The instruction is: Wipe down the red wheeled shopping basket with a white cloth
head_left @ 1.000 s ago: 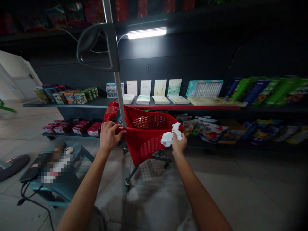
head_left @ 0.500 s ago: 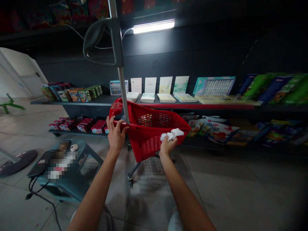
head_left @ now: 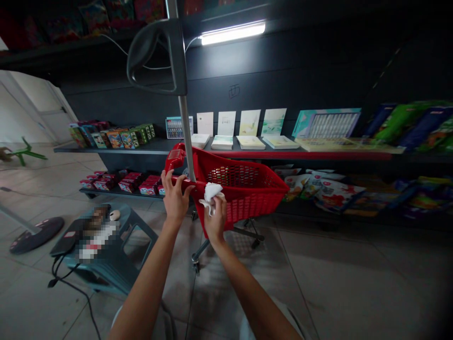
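Located at centre, upright on the tiled floor (head_left: 329, 283) and close before a display shelf (head_left: 325, 156): one red plastic shopping cart (head_left: 253, 208), carried on a metal frame with small casters (head_left: 196, 267). Rising at its rear edge: a grey metal pole (head_left: 186, 127), bearing a dark loop handle (head_left: 180, 61); fixing at the foot not visible.

Left hand (head_left: 176, 200): laid over the rear edge of the cart, fingers spread and bent across it, thumb extended toward the pole. Cannot tell whether clasped firmly underneath. Right hand (head_left: 215, 218): grasping a crumpled white cloth (head_left: 213, 191) between thumb and fingers, at the near rear corner of the basket. Contact between cloth and plastic probable, not certain.

Handling of the cart, as judged: stiff, robust, light for its bulk. Liable to roll or swivel on the casters under a sideways push, and perhaps to sway with the tall pole. Smooth on the rim, hence somewhat slippery. Best held at the rear edge, clear of the pole's foot.

Handling of the cloth, as judged: very light, soft, limp, prone to bunching and to loose ends. Best pinched at the gathered middle, with a fold left free.

Also noted: booklets (head_left: 222, 142) beyond the basket; snack bags (head_left: 336, 196) near its front end; a blue-grey plastic stool (head_left: 106, 271) to the left.
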`<state>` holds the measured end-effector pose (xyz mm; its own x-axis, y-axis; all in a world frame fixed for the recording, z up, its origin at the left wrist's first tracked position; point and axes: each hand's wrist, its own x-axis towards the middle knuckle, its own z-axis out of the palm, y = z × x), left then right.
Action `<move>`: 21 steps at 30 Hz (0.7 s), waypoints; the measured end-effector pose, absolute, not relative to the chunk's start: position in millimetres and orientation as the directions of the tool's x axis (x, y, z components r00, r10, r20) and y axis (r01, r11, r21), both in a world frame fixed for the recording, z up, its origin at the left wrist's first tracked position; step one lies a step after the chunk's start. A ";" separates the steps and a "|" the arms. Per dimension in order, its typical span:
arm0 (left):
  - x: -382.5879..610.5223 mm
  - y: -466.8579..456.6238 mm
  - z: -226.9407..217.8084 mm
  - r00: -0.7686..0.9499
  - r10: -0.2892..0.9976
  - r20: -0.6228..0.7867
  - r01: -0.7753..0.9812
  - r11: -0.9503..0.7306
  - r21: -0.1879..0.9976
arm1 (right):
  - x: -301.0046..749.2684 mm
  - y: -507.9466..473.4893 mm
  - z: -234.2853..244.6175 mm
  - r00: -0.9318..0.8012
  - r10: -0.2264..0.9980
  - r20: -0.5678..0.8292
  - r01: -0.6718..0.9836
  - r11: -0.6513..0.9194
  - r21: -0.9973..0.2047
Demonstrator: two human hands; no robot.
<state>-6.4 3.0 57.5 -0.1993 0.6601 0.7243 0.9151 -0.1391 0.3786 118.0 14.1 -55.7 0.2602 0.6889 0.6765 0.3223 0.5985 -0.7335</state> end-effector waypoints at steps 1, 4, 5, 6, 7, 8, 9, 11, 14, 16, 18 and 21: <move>-6.6 3.2 57.2 -0.199 0.659 0.725 0.916 -0.139 0.377 | 117.9 11.6 -54.1 0.220 0.669 0.710 0.353 0.624 -0.697; -7.3 3.7 56.5 -0.196 0.656 0.729 0.917 -0.141 0.373 | 121.5 9.1 -57.8 0.081 0.637 0.766 0.452 0.662 -0.598; -7.6 3.8 56.4 -0.195 0.657 0.728 0.917 -0.141 0.372 | 122.8 9.3 -61.3 0.023 0.639 0.769 0.481 0.668 -0.569; -7.8 3.8 56.4 -0.193 0.658 0.728 0.918 -0.141 0.371 | 123.7 9.7 -65.9 -0.040 0.641 0.767 0.507 0.674 -0.537; -7.9 3.7 56.4 -0.192 0.658 0.728 0.917 -0.143 0.371 | 124.4 10.2 -71.5 -0.107 0.643 0.758 0.532 0.681 -0.502; -8.1 3.6 56.5 -0.190 0.659 0.727 0.917 -0.145 0.372 | 124.9 10.6 -78.0 -0.177 0.645 0.744 0.558 0.688 -0.464; -8.3 3.4 56.7 -0.189 0.662 0.726 0.917 -0.147 0.372 | 125.5 10.9 -85.3 -0.241 0.647 0.723 0.586 0.691 -0.423; -8.6 2.8 57.3 -0.191 0.669 0.718 0.917 -0.140 0.374 | 127.7 11.0 -101.4 -0.351 0.652 0.672 0.641 0.690 -0.336; -9.3 1.4 57.8 -0.191 0.675 0.712 0.924 -0.121 0.363 | 135.7 10.6 -125.4 -0.461 0.669 0.583 0.693 0.682 -0.234; -10.2 0.5 57.6 -0.182 0.672 0.718 0.928 -0.123 0.351 | 144.7 11.2 -138.3 -0.502 0.678 0.537 0.704 0.681 -0.203; -11.3 -0.1 57.2 -0.173 0.666 0.725 0.929 -0.135 0.346 | 156.6 13.2 -147.5 -0.517 0.689 0.508 0.706 0.678 -0.202; -12.6 -0.7 56.6 -0.163 0.660 0.734 0.927 -0.152 0.343 | 181.1 19.1 -153.5 -0.491 0.720 0.490 0.721 0.652 -0.236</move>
